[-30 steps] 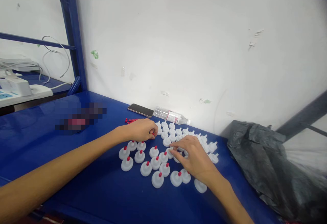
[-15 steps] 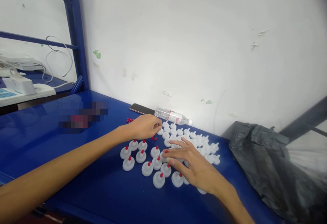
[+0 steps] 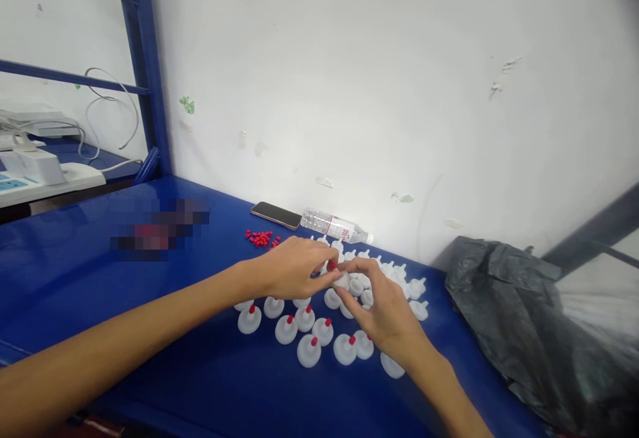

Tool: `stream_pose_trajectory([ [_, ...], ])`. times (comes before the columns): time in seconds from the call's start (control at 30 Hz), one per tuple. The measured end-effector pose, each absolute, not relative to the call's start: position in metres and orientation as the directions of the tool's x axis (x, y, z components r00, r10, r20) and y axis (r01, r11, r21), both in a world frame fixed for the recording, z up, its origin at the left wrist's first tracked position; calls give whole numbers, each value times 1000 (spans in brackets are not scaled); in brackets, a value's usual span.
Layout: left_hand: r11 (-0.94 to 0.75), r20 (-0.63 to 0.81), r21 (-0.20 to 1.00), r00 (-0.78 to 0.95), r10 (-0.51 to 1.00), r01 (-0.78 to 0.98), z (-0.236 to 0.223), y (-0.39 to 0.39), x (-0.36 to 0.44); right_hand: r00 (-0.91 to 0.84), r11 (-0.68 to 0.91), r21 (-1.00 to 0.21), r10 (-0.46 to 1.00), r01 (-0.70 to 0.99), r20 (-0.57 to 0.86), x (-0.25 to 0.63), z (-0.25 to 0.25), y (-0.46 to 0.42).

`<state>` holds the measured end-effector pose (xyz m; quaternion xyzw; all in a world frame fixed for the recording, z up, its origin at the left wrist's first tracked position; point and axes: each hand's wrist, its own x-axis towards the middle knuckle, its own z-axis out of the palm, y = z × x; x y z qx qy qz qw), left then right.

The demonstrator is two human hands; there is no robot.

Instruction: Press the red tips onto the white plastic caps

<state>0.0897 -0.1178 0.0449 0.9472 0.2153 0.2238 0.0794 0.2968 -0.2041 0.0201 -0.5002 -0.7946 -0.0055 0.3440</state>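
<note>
Several white plastic caps (image 3: 309, 350) stand on the blue table (image 3: 200, 371); the near ones carry small red tips, the far ones (image 3: 417, 287) have none. My left hand (image 3: 294, 268) hovers over the cluster with its fingers pinched on a small red tip (image 3: 331, 265). My right hand (image 3: 382, 305) meets it from the right, fingertips closed on a white cap (image 3: 343, 281) just under that tip. A small pile of loose red tips (image 3: 259, 238) lies to the left of the hands.
A phone (image 3: 275, 215) and a lying water bottle (image 3: 334, 226) rest against the white wall. A crumpled black plastic bag (image 3: 529, 331) fills the right side. A power strip with cables (image 3: 44, 182) sits on a shelf at left, beside a blue frame post (image 3: 147, 72).
My left hand moved right and toward me from the red pile, carrying a red tip. My right hand lifted off the near caps and closed on a white cap, meeting the left.
</note>
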Motion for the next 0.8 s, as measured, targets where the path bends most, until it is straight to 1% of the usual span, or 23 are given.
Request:
stream_pose_trajectory([
  [0.07,-908,379,202,826,417,366,44,-120,90,-254,503,-334,781,797,571,295,19,-205],
  [0.13,-917,370,186,840,398,352,44,-121,90,-248,506,-332,773,796,583,294,18,-205],
  [0.23,-912,350,221,845,405,345,46,-121,89,-244,503,-332,773,798,585,294,18,-204],
  [0.33,-872,345,348,818,461,345,48,-119,91,-246,515,-326,760,793,602,295,20,-203],
  [0.4,-804,342,499,779,526,323,47,-117,93,-255,528,-289,731,799,633,295,23,-202],
  [0.43,-747,328,596,760,562,295,45,-116,95,-266,535,-252,709,806,653,294,25,-202],
  [0.5,-569,261,800,740,619,193,42,-116,99,-300,546,-153,649,824,699,291,27,-201],
  [0.53,-457,220,880,739,637,132,41,-116,102,-321,548,-96,614,831,721,289,28,-200],
  [0.57,-350,180,934,740,648,78,39,-117,104,-344,547,-39,578,836,740,287,28,-199],
  [0.63,-219,111,974,724,681,57,39,-118,108,-388,532,65,523,844,759,287,27,-198],
  [0.7,-208,70,969,666,743,130,42,-115,107,-419,494,146,505,857,755,293,27,-197],
  [0.77,-246,77,945,585,807,216,47,-106,102,-390,425,164,527,890,755,307,29,-197],
  [0.8,-267,96,933,546,832,243,50,-100,97,-340,378,138,542,915,768,316,30,-198],
])
